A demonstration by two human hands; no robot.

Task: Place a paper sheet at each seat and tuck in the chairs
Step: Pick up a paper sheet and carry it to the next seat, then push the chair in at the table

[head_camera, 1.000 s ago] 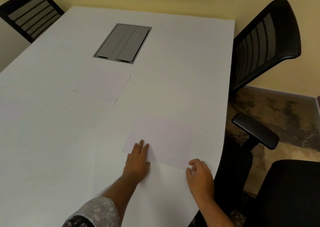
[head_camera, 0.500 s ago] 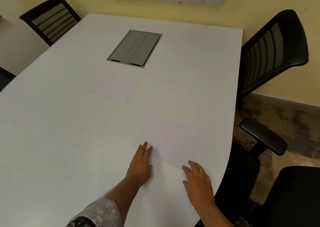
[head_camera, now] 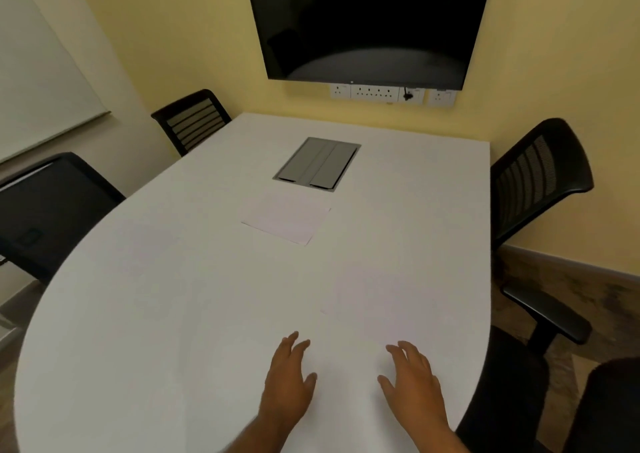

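Table (head_camera: 173, 314): left hand (head_camera: 289, 380), right hand (head_camera: 414, 383) now off near sheet (head_camera: 374, 300), both grips wide, empty.

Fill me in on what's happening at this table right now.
A person is laying paper out on a white meeting table. Both hands are open and hold nothing: the left hand and right hand hover near the table's near edge. One paper sheet lies faintly visible just beyond them, by the right-side chair. A paper stack sits mid-table, below the grey cable hatch. Other chairs stand on the left.
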